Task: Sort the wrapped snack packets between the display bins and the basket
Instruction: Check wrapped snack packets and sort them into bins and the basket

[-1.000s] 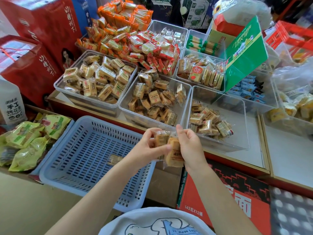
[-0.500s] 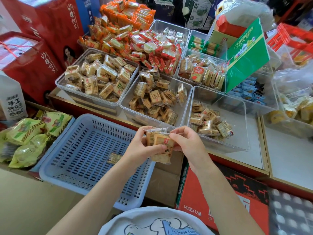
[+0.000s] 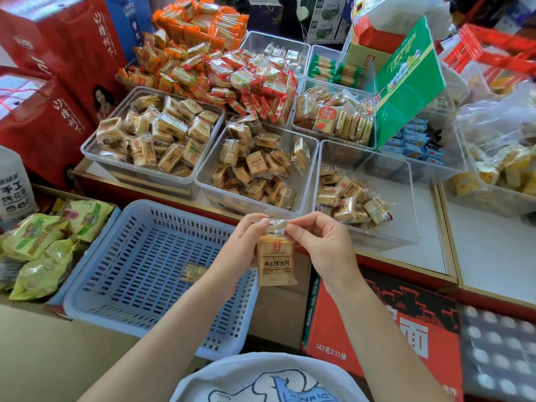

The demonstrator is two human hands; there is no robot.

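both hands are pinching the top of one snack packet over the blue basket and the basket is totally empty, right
Not quite: the blue basket is not empty. The head view shows one wrapped packet lying on its floor. The rest holds: the left hand and the right hand both pinch the top edge of one snack packet, which hangs over the basket's right edge.

We see a shop counter with a white top [image 3: 493,274] edged in red and gold trim, red gift boxes [image 3: 52,53] stacked at left, a printed red carton [image 3: 377,323] below, daylight overall.
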